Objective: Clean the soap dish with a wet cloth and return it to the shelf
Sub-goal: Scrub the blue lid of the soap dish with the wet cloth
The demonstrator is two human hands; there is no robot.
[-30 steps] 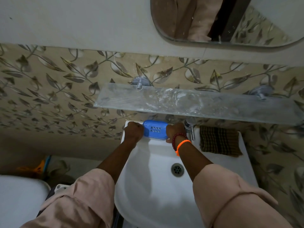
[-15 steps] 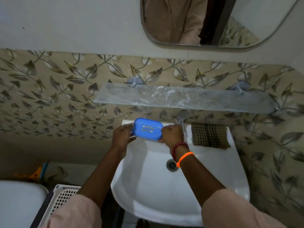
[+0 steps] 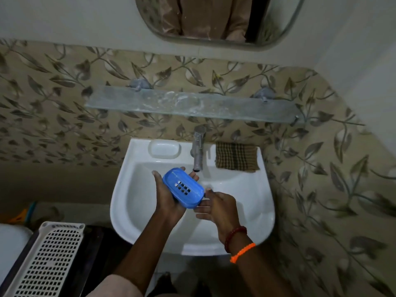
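The blue plastic soap dish (image 3: pixel 183 187), with drain holes in its floor, lies face up in my left hand (image 3: pixel 167 195) over the white basin. My left palm cups it from below, thumb and fingertips curled up at its far rim. My right hand (image 3: pixel 216 205) is just right of the dish, fingers loosely spread, their tips at its near right end. A brown checked cloth (image 3: pixel 235 157) lies folded on the basin's back right ledge. The glass shelf (image 3: pixel 150 103) hangs on the wall above, bare and smeared.
A metal tap (image 3: pixel 198 151) rises at the back of the white sink (image 3: pixel 257 211), spout just beyond the dish. A moulded soap recess (image 3: pixel 164 148) sits on the left ledge. A white perforated basket (image 3: pixel 47 260) stands at lower left. A mirror (image 3: pixel 214 20) hangs above.
Both hands brought the dish down and toward me from the back ledge into the basin. The dish turned face up into my left palm, and my right hand loosened its hold.
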